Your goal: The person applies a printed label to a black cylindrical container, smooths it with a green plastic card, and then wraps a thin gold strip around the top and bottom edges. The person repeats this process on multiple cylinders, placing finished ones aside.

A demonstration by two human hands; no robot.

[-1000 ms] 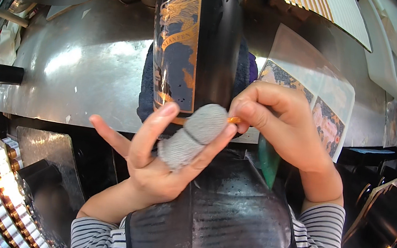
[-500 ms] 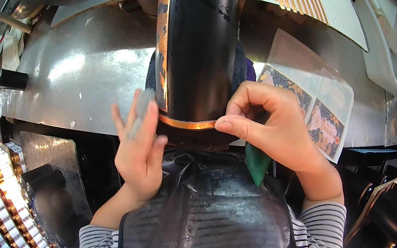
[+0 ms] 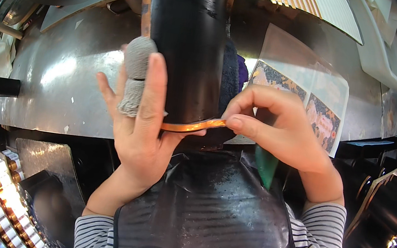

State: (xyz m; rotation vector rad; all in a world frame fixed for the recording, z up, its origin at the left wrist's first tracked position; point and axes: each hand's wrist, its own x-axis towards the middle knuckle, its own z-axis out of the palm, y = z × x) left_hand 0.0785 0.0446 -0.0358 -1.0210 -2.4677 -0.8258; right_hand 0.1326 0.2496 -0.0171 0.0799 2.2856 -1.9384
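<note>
A black cylinder [image 3: 189, 46] lies lengthwise before me, its round end facing me. Around its near rim runs a shiny gold strip [image 3: 196, 125], and the strip's right end stands off the surface. My right hand [image 3: 288, 131] pinches that end between thumb and forefinger. Below its palm a green pointed flat tool [image 3: 266, 166] sticks out, its grip hidden by the hand. My left hand [image 3: 141, 136] rests fingers apart against the cylinder's left side, thumb by the strip. One of its fingers wears a grey fabric cover [image 3: 139, 60].
Dark cloth [image 3: 231, 68] lies under the cylinder on the metal table [image 3: 82, 82]. At right are patterned sheets [image 3: 323, 121] in a translucent sleeve. Farther back are gold strips on a white board [image 3: 335, 16] and a white tray [image 3: 381, 53]. A short black cylinder [image 3: 6, 86] sits at left.
The cylinder shifts slightly left in view. My left hand has come up against its side. My right hand has drawn the strip's end out to the right, off the rim.
</note>
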